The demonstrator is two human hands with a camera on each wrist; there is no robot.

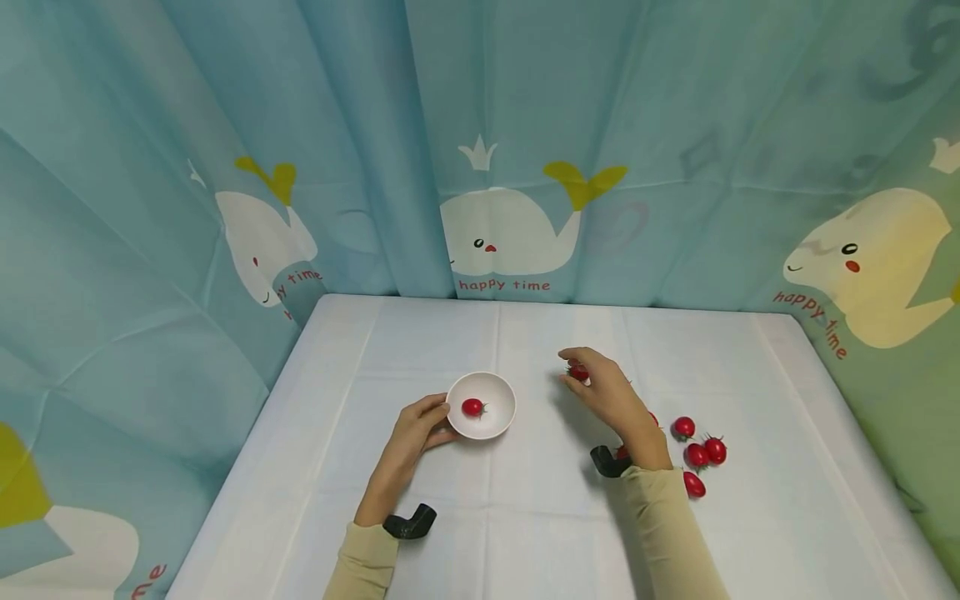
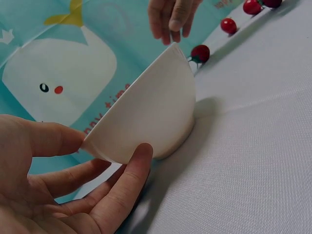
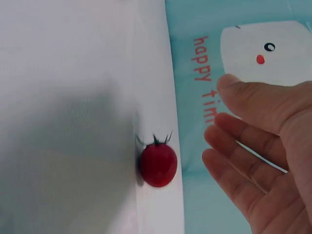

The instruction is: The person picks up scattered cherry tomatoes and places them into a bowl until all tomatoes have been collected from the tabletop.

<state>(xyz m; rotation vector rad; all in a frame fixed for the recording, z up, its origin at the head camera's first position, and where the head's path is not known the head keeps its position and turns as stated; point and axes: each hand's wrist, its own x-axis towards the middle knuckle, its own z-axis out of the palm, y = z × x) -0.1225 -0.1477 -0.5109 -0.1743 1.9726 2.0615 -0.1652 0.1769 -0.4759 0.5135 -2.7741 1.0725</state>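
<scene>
A small white bowl (image 1: 499, 402) stands on the white tablecloth, with one red cherry tomato (image 1: 472, 407) inside it. My left hand (image 1: 412, 429) holds the bowl's left side, thumb at the rim and fingertips against the outer wall, as the left wrist view shows. To the right of the bowl, my right hand (image 1: 611, 404) hovers over a single cherry tomato (image 1: 577, 372), fingers spread and slightly bent. In the right wrist view that tomato (image 3: 158, 165), green stem up, sits apart from the fingers.
Several more cherry tomatoes (image 1: 695, 455) lie at the right of the table, some partly hidden behind my right forearm. A blue curtain (image 1: 352, 167) with whale prints hangs along the table's far edge and left side.
</scene>
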